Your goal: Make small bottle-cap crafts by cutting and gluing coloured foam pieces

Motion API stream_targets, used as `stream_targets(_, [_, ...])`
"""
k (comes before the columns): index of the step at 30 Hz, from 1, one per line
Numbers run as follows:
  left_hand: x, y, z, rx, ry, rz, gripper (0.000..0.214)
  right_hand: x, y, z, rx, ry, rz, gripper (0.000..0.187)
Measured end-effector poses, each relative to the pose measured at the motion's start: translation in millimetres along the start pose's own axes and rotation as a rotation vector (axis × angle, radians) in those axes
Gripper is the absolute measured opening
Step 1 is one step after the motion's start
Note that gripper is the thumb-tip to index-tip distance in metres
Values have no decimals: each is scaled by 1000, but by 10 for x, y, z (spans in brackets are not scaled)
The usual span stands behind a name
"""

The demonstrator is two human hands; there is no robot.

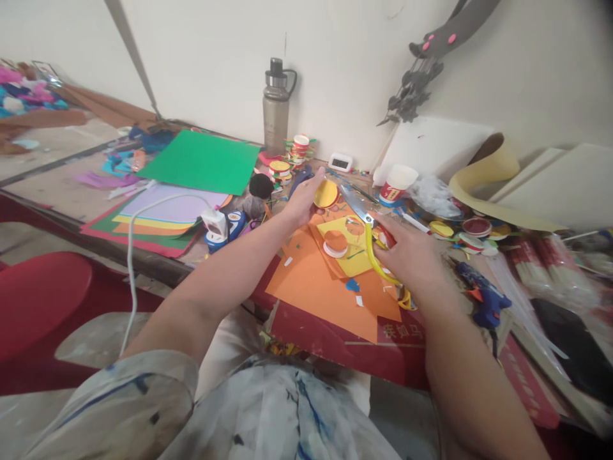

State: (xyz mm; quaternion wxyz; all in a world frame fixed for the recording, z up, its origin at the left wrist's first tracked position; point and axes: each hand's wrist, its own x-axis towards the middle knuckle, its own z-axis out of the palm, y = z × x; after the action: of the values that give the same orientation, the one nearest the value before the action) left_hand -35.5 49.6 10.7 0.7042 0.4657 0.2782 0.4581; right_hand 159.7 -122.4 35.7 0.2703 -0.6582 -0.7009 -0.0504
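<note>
My left hand (305, 199) grips a small round piece with a yellow face (326, 193) and a darker rim, held above the work surface. In my right hand (407, 246) are scissors (370, 239) with yellow handles; their blades point up and left toward the yellow piece, and I cannot tell whether they touch it. Below lie orange paper sheets (320, 294) and a yellow sheet (354, 259). A round piece with an orange top and white edge (335, 244) rests on them. A blue paper scrap (352, 285) and white bits lie close by.
A green sheet (204, 160) and stacked coloured papers lie left, near a power strip (225, 230) with a white cable. At the back stand a bottle (276, 112), a small digital clock (340, 162) and a paper cup (397, 184). A blue glue gun (486, 297) and a black phone-like slab (572, 342) lie right.
</note>
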Motion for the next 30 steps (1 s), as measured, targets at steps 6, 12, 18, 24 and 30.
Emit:
stream_targets(6, [-140, 129, 91, 80, 26, -1, 68, -7, 15, 34, -135, 33, -46, 51])
stream_targets(12, [-167, 165, 93, 146, 26, -13, 65, -15, -12, 36, -246, 38, -56, 47])
stream_targets(18, [-131, 139, 81, 144, 62, -14, 64, -12, -19, 20, -252, 18, -68, 47])
stream_targets(24, [-131, 135, 82, 143, 60, 7, 64, -14, -11, 34, -253, 25, -80, 46])
stream_targets(30, [-138, 101, 79, 189, 37, 52, 59, -20, -26, 43, -282, 0, -62, 46])
